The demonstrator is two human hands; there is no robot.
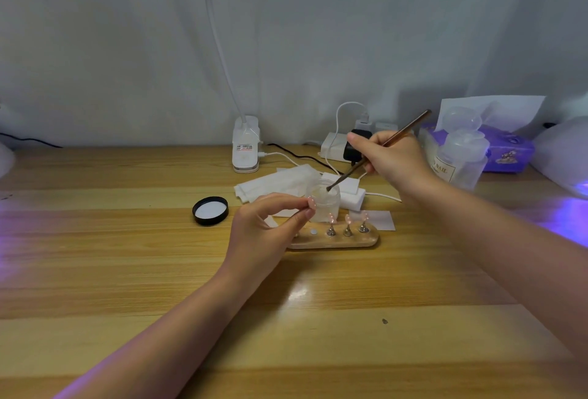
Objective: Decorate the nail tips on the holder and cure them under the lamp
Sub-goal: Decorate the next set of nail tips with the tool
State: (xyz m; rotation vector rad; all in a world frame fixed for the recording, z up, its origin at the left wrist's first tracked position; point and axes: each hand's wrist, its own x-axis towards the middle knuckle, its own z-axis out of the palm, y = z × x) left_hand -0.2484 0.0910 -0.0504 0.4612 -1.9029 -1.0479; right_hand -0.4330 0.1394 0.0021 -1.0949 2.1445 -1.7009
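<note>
Head view puts the wooden holder [334, 239] at the middle of the table [127, 271], with three nail tips [348, 219] standing on metal stands along its right half. One bare round spot [314, 232] shows to their left, and the holder's left end is hidden behind the left hand [270, 223]. That hand pinches a single nail tip [311, 201] between thumb and forefinger, lifted just above the holder; I cannot tell whether a stand comes with it. At about 1 o'clock from the holder, the right hand [386, 156] is clamped around a thin brush [378, 150], whose dark tip dips into the mouth of a small clear jar [324, 201] just behind the holder. The jar's black lid [210, 210] lies off at 9 o'clock from the jar, inner side up.

As a judgement, the work sits in the decorating stage: the brush is being loaded, and the pinched tip looks like the one about to be coated. Whether the three standing tips already carry decoration is too small to tell. Curing seems still ahead, since the lamp [563, 150] sits well apart at 2 o'clock near the table's right edge, throwing purple light on the wood, and no tips can be seen under it.
</note>
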